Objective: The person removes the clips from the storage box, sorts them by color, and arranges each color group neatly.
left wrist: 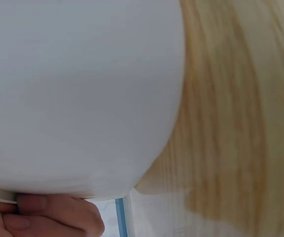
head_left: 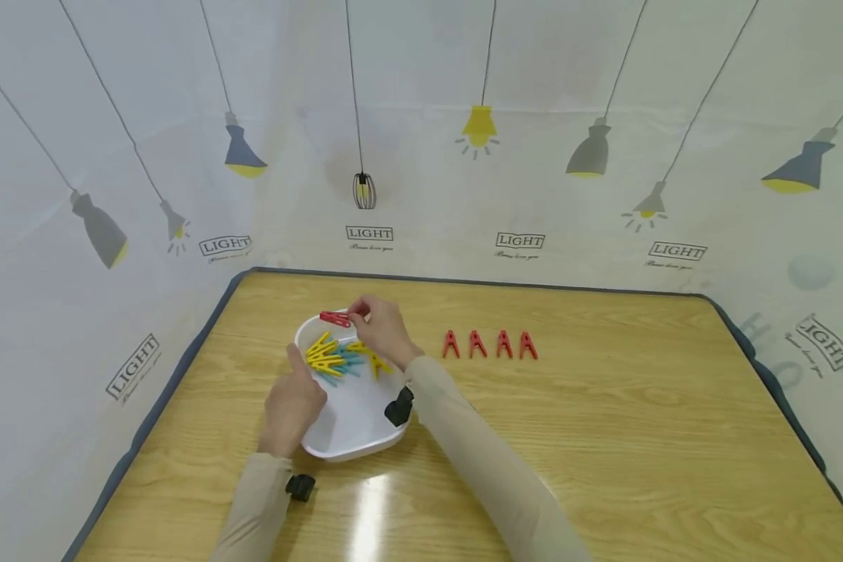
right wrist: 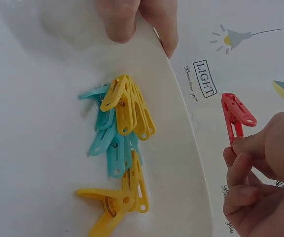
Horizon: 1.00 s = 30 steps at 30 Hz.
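My right hand (head_left: 385,328) pinches a red clothespin (head_left: 333,318) by one end, over the far rim of a white plastic basin (head_left: 354,414). In the right wrist view, that clothespin (right wrist: 233,114) points up from the thumb and fingertips. At the basin's left side, my left hand (head_left: 292,407) grips the rim, thumb inside and fingers outside. Inside the basin lie several yellow clothespins (right wrist: 127,113) and several light blue clothespins (right wrist: 115,150), heaped toward the far end. The left wrist view shows mostly the basin's outer wall (left wrist: 83,98) with fingertips (left wrist: 58,212) under its rim.
To the right of the basin, several red clothespins (head_left: 503,344) stand in a spaced row on the wooden table (head_left: 604,421). A white backdrop (head_left: 435,195) printed with hanging lamps closes off the table's back and sides.
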Each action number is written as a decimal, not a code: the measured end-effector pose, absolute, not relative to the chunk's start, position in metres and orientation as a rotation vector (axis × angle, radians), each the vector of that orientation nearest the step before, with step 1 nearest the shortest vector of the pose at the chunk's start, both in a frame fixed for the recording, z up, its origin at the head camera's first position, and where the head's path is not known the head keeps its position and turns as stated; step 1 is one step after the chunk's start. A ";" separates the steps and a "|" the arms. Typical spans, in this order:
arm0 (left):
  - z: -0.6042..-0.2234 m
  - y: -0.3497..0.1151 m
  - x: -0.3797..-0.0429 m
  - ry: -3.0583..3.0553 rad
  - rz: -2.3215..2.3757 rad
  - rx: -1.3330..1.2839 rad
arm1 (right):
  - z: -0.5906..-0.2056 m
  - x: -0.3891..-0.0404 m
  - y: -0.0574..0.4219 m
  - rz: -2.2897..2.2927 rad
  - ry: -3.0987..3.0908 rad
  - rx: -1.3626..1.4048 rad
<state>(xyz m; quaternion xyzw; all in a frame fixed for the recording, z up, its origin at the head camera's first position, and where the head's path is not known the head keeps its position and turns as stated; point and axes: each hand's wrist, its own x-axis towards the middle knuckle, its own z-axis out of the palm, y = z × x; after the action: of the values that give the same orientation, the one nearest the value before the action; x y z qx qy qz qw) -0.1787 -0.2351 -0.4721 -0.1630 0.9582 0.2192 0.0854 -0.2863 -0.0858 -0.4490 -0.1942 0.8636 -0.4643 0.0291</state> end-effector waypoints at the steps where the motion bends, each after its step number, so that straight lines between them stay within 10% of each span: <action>1: -0.472 -0.235 -0.179 2.855 0.654 -0.485 | -0.449 -0.286 -0.084 -1.436 2.673 -0.602; 30: -0.471 -0.232 -0.178 2.844 0.684 -0.489 | -0.457 -0.285 -0.027 -1.714 2.721 -0.536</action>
<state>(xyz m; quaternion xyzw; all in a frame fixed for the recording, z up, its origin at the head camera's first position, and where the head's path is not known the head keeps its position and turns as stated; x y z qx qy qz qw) -0.1781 -0.2321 -0.4714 -0.1642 0.9553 0.2297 0.0879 -0.2852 -0.0267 -0.4566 -0.1642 0.8331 -0.5249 -0.0593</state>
